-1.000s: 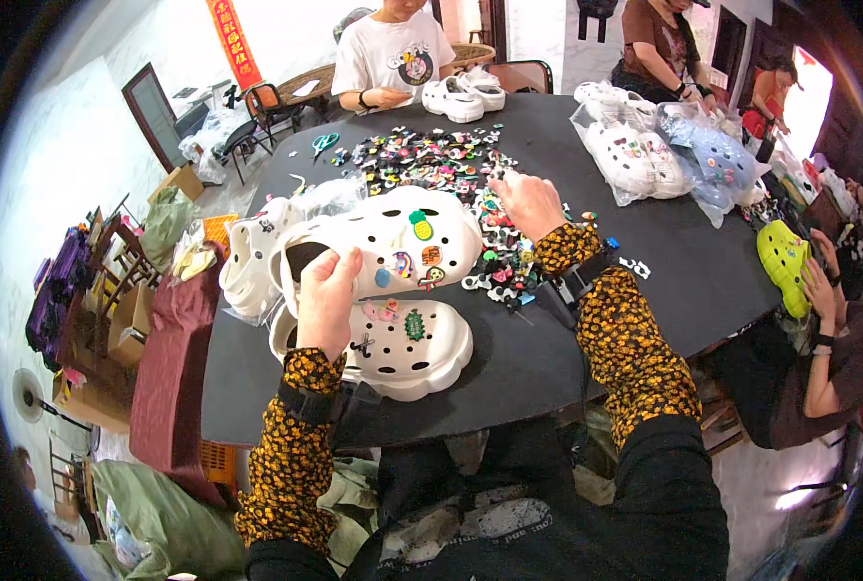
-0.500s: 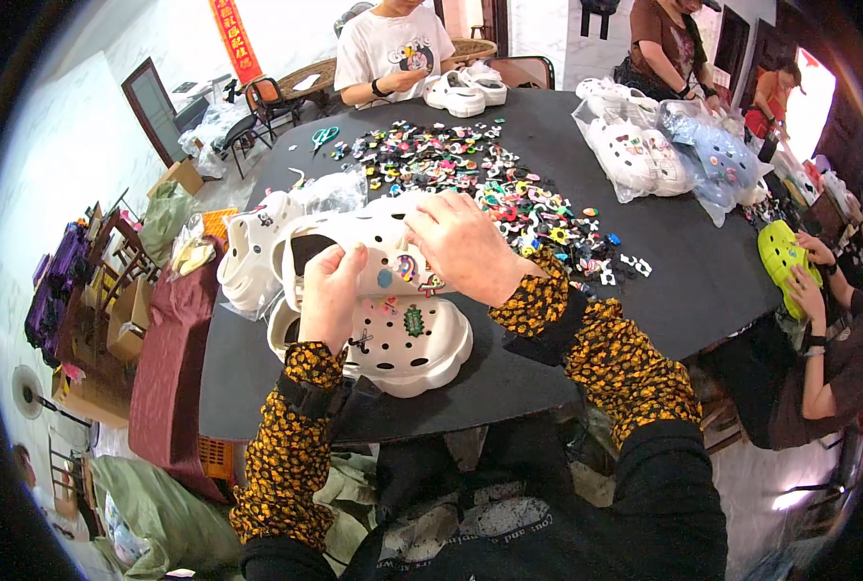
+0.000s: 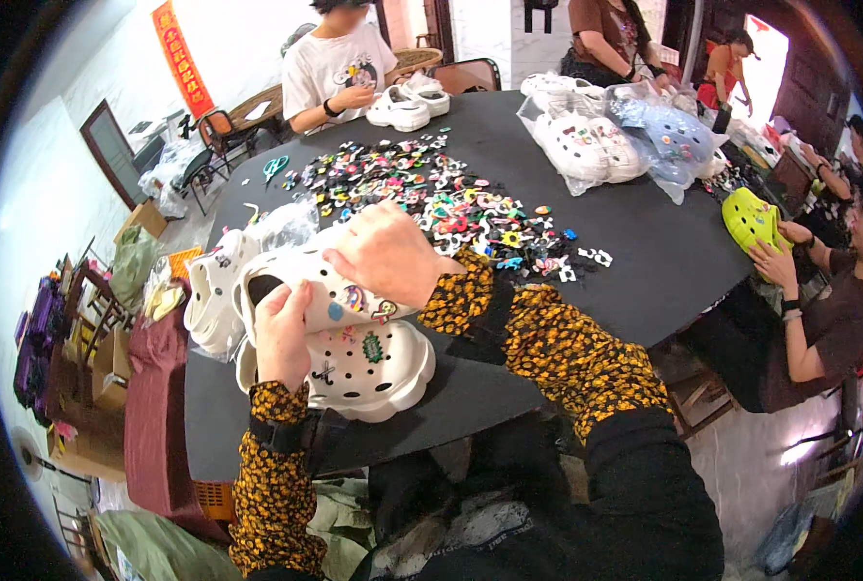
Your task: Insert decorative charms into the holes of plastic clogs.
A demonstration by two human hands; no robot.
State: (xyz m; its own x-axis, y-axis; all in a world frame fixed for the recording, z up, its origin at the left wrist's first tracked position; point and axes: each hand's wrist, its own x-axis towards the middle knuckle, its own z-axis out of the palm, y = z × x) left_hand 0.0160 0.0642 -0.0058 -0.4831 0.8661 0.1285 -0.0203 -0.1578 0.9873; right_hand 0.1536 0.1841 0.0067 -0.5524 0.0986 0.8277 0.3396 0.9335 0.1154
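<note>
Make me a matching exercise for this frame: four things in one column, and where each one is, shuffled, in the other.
Things:
1. Scissors
2. Right hand
3. Lime clog
4. Left hand

Places:
A. At the opening of the upper white clog, thumb on its rim
B. In a co-worker's hands at the table's right side
C. On the table, just left of the charms
D. Over the front part of the upper white clog

Pairs: 1-C, 2-D, 3-B, 4-A
</note>
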